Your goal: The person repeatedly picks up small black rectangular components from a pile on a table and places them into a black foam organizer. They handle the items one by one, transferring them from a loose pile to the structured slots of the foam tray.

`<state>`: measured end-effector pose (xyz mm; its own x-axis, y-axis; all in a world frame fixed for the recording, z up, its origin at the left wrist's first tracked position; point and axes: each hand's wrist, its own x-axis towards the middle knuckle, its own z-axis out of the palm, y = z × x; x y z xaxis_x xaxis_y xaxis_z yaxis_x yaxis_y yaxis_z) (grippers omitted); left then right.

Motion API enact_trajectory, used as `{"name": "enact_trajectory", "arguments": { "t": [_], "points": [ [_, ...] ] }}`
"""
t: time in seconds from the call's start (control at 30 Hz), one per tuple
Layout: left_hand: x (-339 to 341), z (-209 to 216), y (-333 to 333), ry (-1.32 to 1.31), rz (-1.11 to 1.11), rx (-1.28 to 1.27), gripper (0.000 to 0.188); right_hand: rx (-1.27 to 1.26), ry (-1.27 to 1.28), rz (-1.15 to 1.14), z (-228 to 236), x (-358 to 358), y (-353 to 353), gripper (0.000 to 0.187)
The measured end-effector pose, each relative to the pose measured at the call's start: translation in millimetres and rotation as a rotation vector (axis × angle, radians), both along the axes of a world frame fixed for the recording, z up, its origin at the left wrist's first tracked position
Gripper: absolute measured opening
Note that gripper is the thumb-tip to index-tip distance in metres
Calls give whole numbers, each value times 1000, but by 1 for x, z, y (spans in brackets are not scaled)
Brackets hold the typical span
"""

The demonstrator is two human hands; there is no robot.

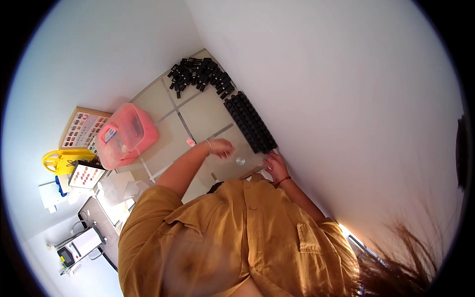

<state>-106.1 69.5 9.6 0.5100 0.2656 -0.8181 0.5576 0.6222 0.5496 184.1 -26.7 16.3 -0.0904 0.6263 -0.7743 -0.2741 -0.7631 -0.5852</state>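
Observation:
Tight, straight rows of small black bottles [250, 121], looking like nail polish bottles, stand along the wall on a tiled-looking tabletop [198, 115]. My right hand [276, 167] is at the near end of these rows, its fingers spread and the fingertips close to the end bottles; whether they touch cannot be made out. My left hand [222, 148] hovers over the table left of the rows. Its fingers look loosely curled and are smeared, so anything in them is hidden. A small clear round disc [240, 161] lies between my hands.
More black bottles [198, 74] lie jumbled in the far corner. At left are a pink lidded plastic box [143, 133], a colour sample board [85, 129], a yellow bag [74, 161] and a smaller chart [86, 174]. A pink-and-white item [190, 142] lies by my left forearm. Walls border the table.

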Motion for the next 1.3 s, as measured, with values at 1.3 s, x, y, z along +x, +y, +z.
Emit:
{"name": "enact_trajectory", "arguments": {
  "t": [1.3],
  "points": [
    [-33,67,-20,829,-294,1156,22,87,-158,123,-7,-3,-7,43]
  ]
}}
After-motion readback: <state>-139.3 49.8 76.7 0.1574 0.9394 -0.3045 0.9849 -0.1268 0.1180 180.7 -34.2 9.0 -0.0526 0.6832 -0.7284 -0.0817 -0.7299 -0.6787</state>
